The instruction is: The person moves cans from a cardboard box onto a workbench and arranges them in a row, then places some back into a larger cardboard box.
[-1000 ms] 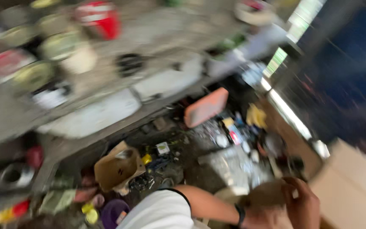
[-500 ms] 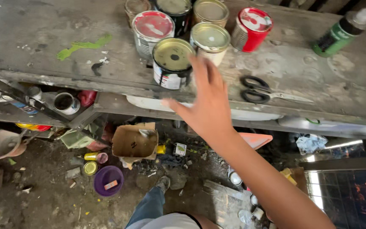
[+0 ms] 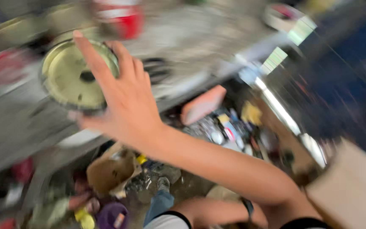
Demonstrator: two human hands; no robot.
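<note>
Your right hand [image 3: 123, 101], fingers spread, grips the yellow-lidded tin [image 3: 75, 76] on the tabletop [image 3: 18, 131]; your left hand's state is hidden.

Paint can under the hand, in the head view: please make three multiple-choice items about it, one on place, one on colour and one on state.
1. Where does the right hand lie?
A. on the paint can on the workbench
B. on the floor
C. on the cardboard box

2. What colour is the can's lid?
A. blue
B. yellowish green
C. white

3. In what state is the can?
A. tipped on its side
B. open, lid off
C. upright, lid on

Answers:
1 A: the fingers cross the can's top and the thumb is at its near edge.
2 B: the round top shows yellowish green despite the blur.
3 C: the lid faces up and covers the whole rim.
</note>
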